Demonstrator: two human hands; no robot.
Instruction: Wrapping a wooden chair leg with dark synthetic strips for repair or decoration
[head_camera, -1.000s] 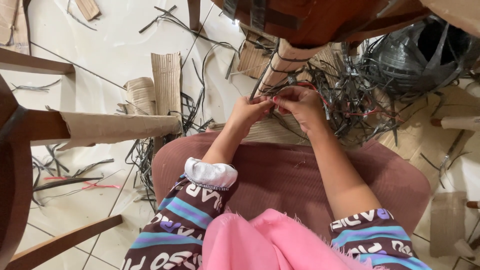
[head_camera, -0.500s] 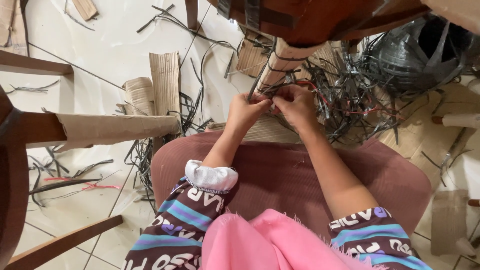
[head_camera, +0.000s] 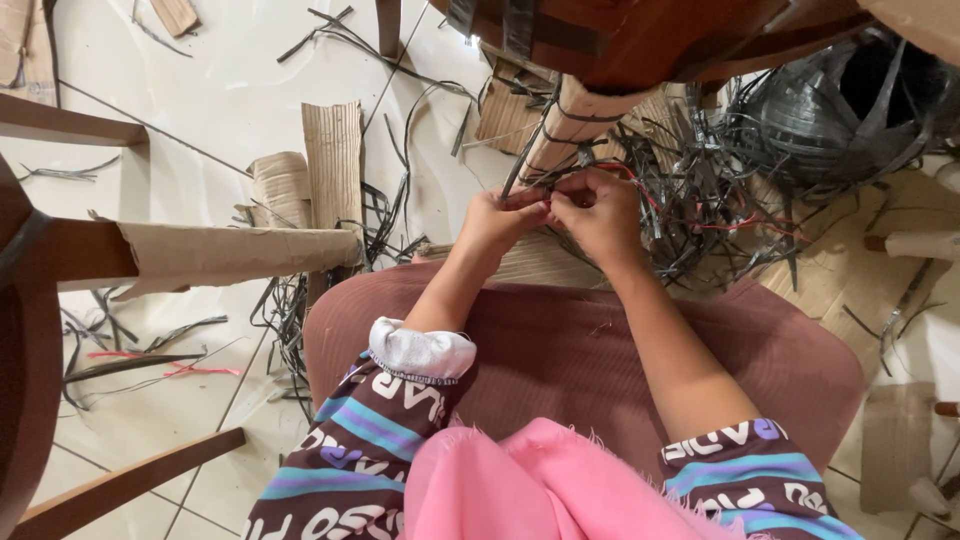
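Note:
My left hand and my right hand meet fingertip to fingertip at the foot of a chair leg wrapped in brown cardboard. Both pinch thin dark plastic strips that run up around that wrapped leg. A red strand passes over my right hand's knuckles. The fingertips hide exactly where the strips cross. My forearms reach forward over my lap in a maroon skirt.
A tangled heap of dark strips lies right of the hands, with a big coil behind it. Another cardboard-wrapped leg juts in from the left. Corrugated cardboard pieces and loose strips litter the pale tiled floor.
The hands stay pressed together at the wrapped leg; the fingers shift slightly on the strips and the view wobbles a little.

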